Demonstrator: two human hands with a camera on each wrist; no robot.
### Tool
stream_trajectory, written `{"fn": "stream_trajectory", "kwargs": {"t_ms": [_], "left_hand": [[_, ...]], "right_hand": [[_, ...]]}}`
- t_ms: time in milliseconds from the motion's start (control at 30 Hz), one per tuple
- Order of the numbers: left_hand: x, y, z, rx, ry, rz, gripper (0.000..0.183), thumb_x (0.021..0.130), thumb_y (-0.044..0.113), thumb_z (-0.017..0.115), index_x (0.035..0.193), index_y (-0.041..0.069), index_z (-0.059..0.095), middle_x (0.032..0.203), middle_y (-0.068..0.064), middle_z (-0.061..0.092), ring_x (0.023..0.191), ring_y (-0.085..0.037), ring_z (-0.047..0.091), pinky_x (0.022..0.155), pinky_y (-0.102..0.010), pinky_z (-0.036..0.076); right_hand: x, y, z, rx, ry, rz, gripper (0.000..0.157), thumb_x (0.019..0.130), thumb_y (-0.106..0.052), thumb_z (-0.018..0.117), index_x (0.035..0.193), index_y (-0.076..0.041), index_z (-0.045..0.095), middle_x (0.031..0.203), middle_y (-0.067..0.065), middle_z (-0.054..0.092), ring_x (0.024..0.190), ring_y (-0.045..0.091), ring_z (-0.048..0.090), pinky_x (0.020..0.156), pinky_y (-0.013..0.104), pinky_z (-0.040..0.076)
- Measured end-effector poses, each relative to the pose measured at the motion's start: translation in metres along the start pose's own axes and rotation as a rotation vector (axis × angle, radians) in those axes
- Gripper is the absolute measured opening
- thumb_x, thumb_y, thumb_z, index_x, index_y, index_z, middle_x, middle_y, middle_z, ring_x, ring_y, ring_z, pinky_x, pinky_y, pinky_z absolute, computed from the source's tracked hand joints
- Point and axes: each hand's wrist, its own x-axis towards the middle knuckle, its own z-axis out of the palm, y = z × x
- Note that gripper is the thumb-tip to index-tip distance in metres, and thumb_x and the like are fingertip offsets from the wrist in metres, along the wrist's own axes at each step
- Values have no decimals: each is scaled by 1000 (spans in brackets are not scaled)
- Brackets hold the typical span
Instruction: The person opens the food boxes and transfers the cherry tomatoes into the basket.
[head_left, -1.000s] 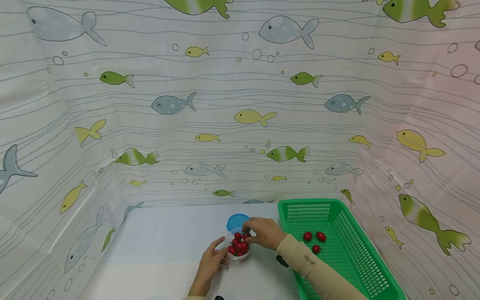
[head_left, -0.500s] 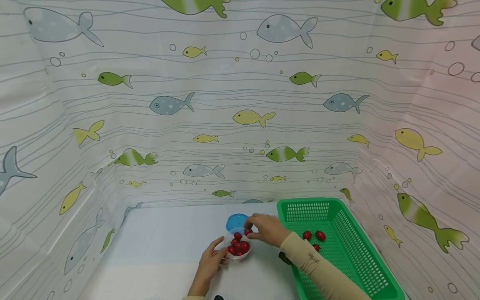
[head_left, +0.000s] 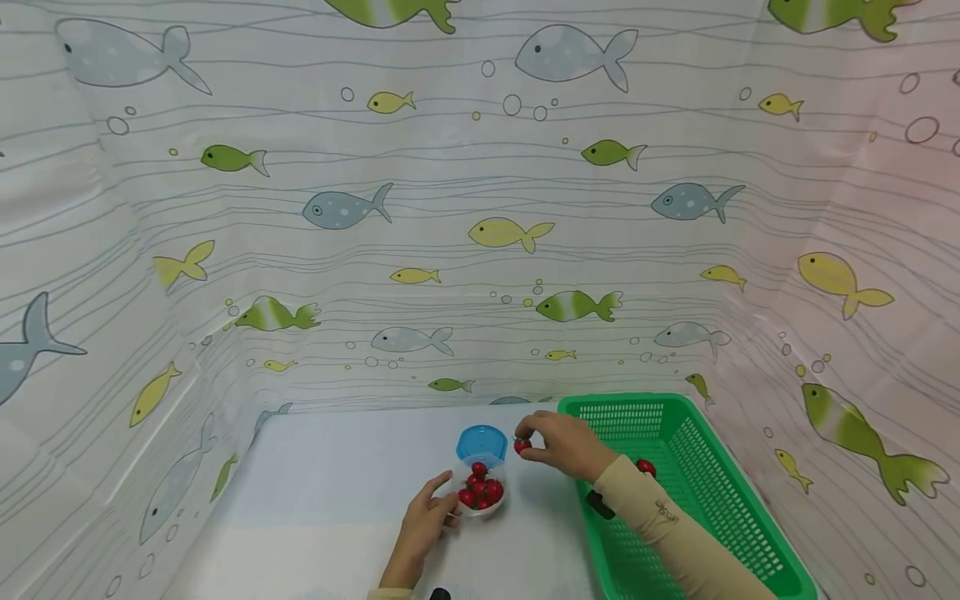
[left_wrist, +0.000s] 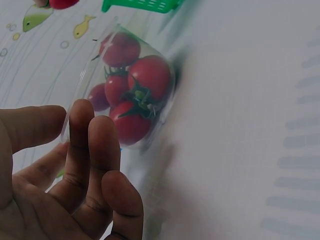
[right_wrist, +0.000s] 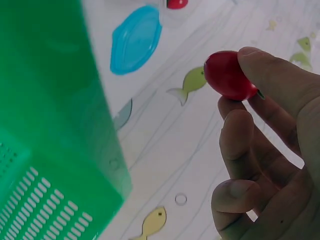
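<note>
My right hand [head_left: 566,443] pinches a cherry tomato [head_left: 522,446] between thumb and fingers, in the air between the clear tub and the green basket. In the right wrist view the tomato [right_wrist: 227,75] is shiny red, with a bit of green stem. My left hand [head_left: 426,523] is at the near left side of the clear plastic tub [left_wrist: 80,85], its thumb and fingers at the rim, seemingly pinching it lightly. Several cherry tomatoes [head_left: 480,490] with green stems fill the tub. Just behind it lies a blue lid [head_left: 482,442].
On the right stands a green plastic basket [head_left: 757,533] with slotted walls. One tomato [head_left: 646,468] shows inside; my right forearm covers part of the basket. A fish-patterned sheet [head_left: 420,250] encloses the white tabletop [head_left: 322,492] at the back and sides.
My right hand has lifted one tomato out of the tub and moved up and to the right with it, towards the basket. My left hand has stayed at the tub.
</note>
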Motion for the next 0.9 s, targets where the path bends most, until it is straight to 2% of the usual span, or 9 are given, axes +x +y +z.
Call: {"fn": "stream_trajectory", "kwargs": {"t_ms": [267, 500, 733, 900], "left_hand": [[-1, 1, 2, -3, 12, -11, 55, 101, 24, 60, 150, 4, 45, 84, -2, 70, 75, -20, 68, 64, -33, 45], [-2, 1, 3, 3, 16, -41, 57, 101, 27, 59, 151, 4, 44, 86, -1, 70, 75, -18, 67, 64, -33, 45], [-2, 1, 1, -4, 15, -38, 57, 101, 27, 58, 150, 2, 43, 86, -2, 71, 75, -18, 67, 63, -32, 44], [-2, 0, 1, -9, 5, -23, 55, 102, 25, 56, 150, 2, 44, 86, -2, 70, 75, -19, 67, 64, -32, 45]], "right_hand": [[-16, 19, -23, 30, 91, 50, 25, 88, -27, 81, 111, -23, 72, 99, -13, 69, 85, 4, 59, 70, 27, 50], [-29, 28, -35, 86, 103, 122, 23, 90, -30, 79, 111, -25, 72, 104, -15, 69, 74, 4, 56, 70, 28, 50], [-39, 38, -37, 35, 123, 83, 22, 91, -30, 78, 112, -24, 72, 104, -12, 70, 75, 2, 56, 68, 27, 49], [-44, 48, -39, 33, 122, 96, 25, 91, -29, 78, 114, -21, 72, 105, -11, 71, 76, 3, 57, 67, 28, 49]]}}
